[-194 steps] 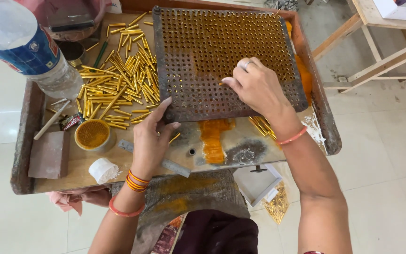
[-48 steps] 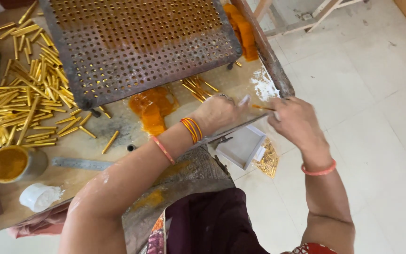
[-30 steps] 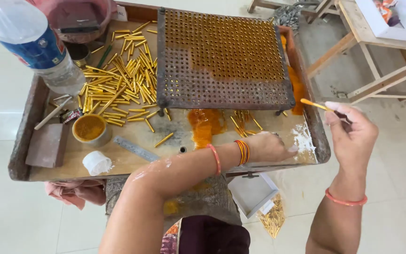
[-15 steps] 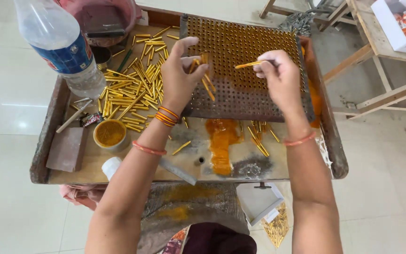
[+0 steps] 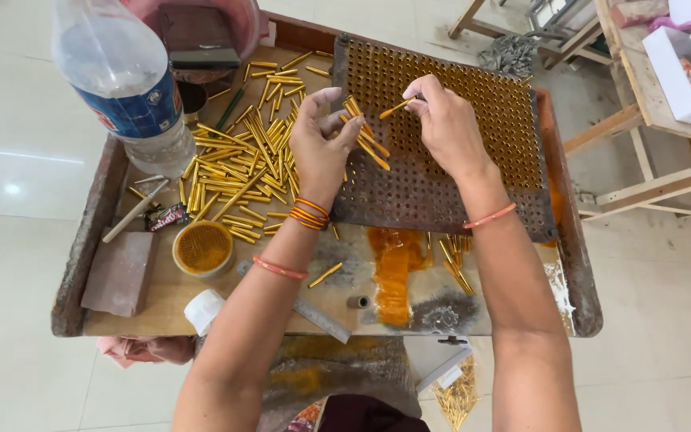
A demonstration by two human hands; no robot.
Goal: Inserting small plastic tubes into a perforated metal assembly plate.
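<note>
While my left hand (image 5: 319, 148) grips a small bunch of thin golden tubes (image 5: 365, 138) fanned over the perforated metal plate (image 5: 441, 188), my right hand (image 5: 445, 124) pinches a single tube (image 5: 397, 107) between its fingers (image 5: 424, 94), just above the plate's filled holes. These tubes are slim, shiny, brass-coloured cylinders. Dark and rusty, the plate is dotted with rows of round holes. It lies on a worn wooden tray (image 5: 89, 256), beside a loose heap of tubes (image 5: 237, 172), a clear plastic bottle (image 5: 125, 84) and a round orange-filled tin (image 5: 202, 248).

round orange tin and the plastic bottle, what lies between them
In the head view, a small dark wrapper and loose gold tubes lie between the tin and bottle.
</note>
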